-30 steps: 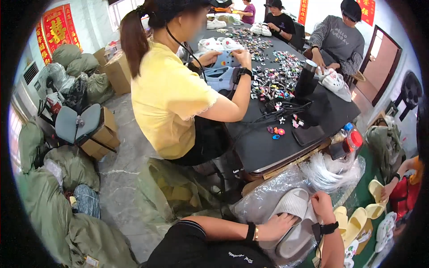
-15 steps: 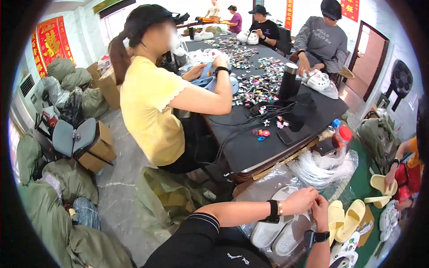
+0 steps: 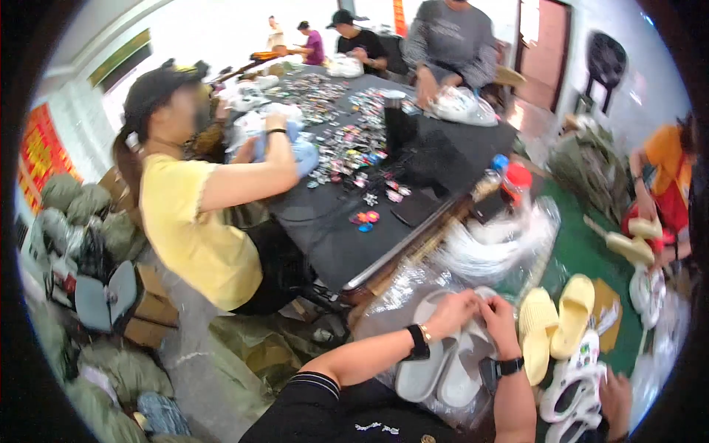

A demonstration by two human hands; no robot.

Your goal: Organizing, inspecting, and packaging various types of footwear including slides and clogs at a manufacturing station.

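Note:
A pair of grey slippers (image 3: 424, 371) lies side by side on clear plastic film (image 3: 384, 304) in front of me. Over their upper ends, my left hand (image 3: 453, 313) and my right hand (image 3: 500, 323) meet with bent, pinching fingertips. Whatever is between the fingers is too small and blurred to make out. Just beyond my hands is a bundle of thin white plastic strips (image 3: 484, 247). Yellow slippers (image 3: 538, 332) stand beside my right hand, with white clogs (image 3: 569, 395) nearer to me.
A black table (image 3: 332, 247) covered with small colourful charms (image 3: 343, 151) stretches away ahead. At its left, a person in yellow (image 3: 196, 221) handles blue clogs. A red-lidded jar (image 3: 515, 181) stands by its corner. Another person's hand (image 3: 614, 399) touches the white clogs. Green sacks (image 3: 122, 376) fill the left.
The view has swung to the right and blurred, so the scene sits further left. My hands stay pinched together above the grey slippers. Another person's hand has appeared by the white clogs.

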